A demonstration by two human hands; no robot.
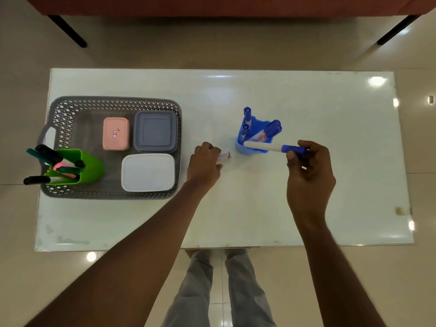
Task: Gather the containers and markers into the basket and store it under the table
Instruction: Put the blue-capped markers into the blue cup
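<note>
A grey lattice basket (59,109) stands on the left of the white table (306,197). Inside it are a pink box (116,137), a grey-blue lidded box (155,131), a white lidded box (148,172) and a green cup (90,167) of dark markers. A blue cup (251,148) holding several blue-capped markers stands mid-table. My right hand (309,171) grips a blue-capped white marker (266,146) level over that cup's rim. My left hand (204,164) is closed over another marker (224,157) lying on the table, only its end showing.
The basket's handle (46,135) overhangs near the table's left edge. Dark furniture legs (68,30) stand on the tiled floor beyond the table. My legs (212,291) are at the near edge.
</note>
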